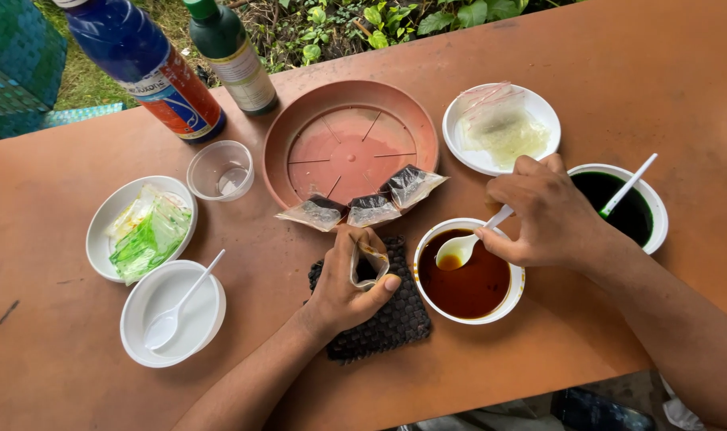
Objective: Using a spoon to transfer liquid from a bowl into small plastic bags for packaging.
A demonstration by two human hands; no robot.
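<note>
over the brown bowl (pixel 469 273), right hand (pixel 548 215) pinches spoon (pixel 464 246); left hand (pixel 349 289) pinches pouch (pixel 369 265) beside it.

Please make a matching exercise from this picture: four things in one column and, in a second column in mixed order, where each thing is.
Things:
1. white spoon
2. small open bag
3. three filled bags
4. green bags

Places:
A. in the left hand
B. on a white plate at the left
C. in the right hand, over the bowl of brown liquid
D. on the rim of the round brown tray

Pairs: 1-C, 2-A, 3-D, 4-B
</note>
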